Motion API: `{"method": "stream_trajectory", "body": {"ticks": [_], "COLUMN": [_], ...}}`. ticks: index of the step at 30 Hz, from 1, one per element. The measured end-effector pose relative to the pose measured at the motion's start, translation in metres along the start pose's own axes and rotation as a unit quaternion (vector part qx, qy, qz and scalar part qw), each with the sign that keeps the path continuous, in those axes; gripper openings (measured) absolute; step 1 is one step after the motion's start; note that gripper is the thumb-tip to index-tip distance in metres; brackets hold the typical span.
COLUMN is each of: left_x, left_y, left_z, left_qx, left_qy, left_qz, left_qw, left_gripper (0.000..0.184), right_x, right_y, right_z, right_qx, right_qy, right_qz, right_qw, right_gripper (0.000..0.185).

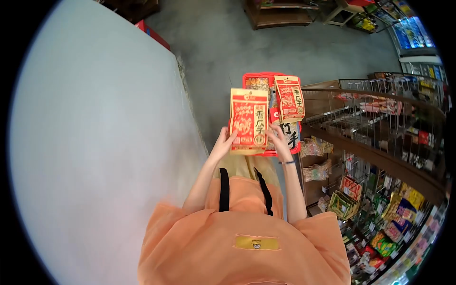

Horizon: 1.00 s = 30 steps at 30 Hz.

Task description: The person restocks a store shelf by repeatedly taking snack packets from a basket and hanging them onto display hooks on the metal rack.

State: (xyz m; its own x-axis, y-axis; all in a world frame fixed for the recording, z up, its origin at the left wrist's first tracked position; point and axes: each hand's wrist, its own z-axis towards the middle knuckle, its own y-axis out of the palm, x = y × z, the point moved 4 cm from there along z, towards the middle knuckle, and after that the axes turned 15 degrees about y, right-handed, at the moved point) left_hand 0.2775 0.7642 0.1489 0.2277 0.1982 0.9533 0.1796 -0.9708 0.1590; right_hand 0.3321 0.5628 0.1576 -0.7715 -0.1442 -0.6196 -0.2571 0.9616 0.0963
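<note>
Both hands hold a tan and red paper snack bag (248,121) printed with large Chinese characters, its front facing up. My left hand (224,141) is closed on its lower left edge. My right hand (279,141), below a dark wristband, grips the lower right edge. Beneath the bag is a red plastic basket (264,74), largely covered by its contents. A similar, smaller-looking seed bag (289,99) lies at the basket's upper right. Part of a grey package (291,134) with black characters shows beside my right hand.
Wire shelves with wooden edges (380,145) run along the right, stocked with several snack packets (351,187). A pale wall or panel (95,142) fills the left. Grey floor (223,42) stretches ahead towards a wooden display stand (280,18).
</note>
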Motion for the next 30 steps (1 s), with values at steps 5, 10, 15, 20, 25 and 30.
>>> {"method": "stream_trajectory", "body": {"ticks": [5, 10, 15, 20, 25, 30], "left_x": [0.034, 0.034, 0.025, 0.027, 0.024, -0.019], "left_y": [0.0, 0.013, 0.044, 0.098, 0.174, 0.269], "left_z": [-0.063, -0.093, -0.106, -0.13, -0.184, -0.266], "left_qx": [-0.053, -0.153, -0.254, -0.357, -0.487, -0.583], "left_qy": [-0.056, -0.07, -0.08, -0.075, -0.095, -0.08], "left_qz": [-0.019, -0.02, -0.003, 0.048, 0.092, 0.134], "left_qw": [0.997, 0.986, 0.964, 0.93, 0.864, 0.797], "left_gripper": [0.023, 0.019, 0.023, 0.027, 0.029, 0.047], "right_x": [0.04, 0.087, 0.116, 0.147, 0.195, 0.326], "right_y": [0.016, 0.021, 0.005, -0.023, -0.069, -0.118], "right_z": [-0.067, -0.108, -0.146, -0.202, -0.301, -0.323], "right_qx": [0.037, 0.078, 0.248, 0.371, 0.434, 0.499], "right_qy": [-0.068, -0.024, -0.047, -0.107, -0.003, -0.036], "right_qz": [0.031, 0.174, 0.11, 0.14, 0.105, 0.254], "right_qw": [0.997, 0.981, 0.961, 0.912, 0.895, 0.828], "right_gripper": [0.046, 0.041, 0.037, 0.04, 0.042, 0.042]}}
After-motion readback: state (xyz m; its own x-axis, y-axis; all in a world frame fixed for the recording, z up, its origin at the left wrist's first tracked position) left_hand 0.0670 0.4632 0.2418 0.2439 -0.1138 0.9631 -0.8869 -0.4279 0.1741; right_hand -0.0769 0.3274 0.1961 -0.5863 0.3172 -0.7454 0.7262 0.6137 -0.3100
